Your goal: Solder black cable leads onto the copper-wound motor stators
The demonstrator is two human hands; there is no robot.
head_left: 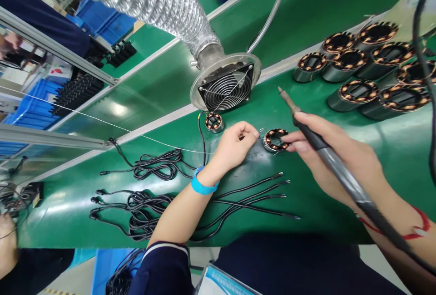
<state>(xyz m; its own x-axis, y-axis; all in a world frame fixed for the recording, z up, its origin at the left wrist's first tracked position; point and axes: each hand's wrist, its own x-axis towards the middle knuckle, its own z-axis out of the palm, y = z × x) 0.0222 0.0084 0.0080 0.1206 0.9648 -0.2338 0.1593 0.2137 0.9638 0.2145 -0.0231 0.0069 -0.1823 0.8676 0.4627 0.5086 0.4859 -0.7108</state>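
My right hand (344, 163) is closed around a soldering iron (329, 154), whose bare tip points up and left above the bench. Its lower fingertips touch the right side of a small motor stator (275, 140) with copper windings, lying on the green bench. To the left of that stator, my left hand (238, 144) is pinched, with thin wire ends showing at the fingertips. A long thin pale wire (170, 143) runs in from the left and passes behind my left wrist. Another small stator (214, 122), with a black cable attached, stands just beyond my left hand.
A round fume extractor (226, 88) on a silver flexible duct (153, 2) hangs over the bench. Several taller stators (352, 90) stand at the right. Coiled black cables (143, 208) lie at the left, their stripped ends under my left forearm. Other people's hands show at the far left.
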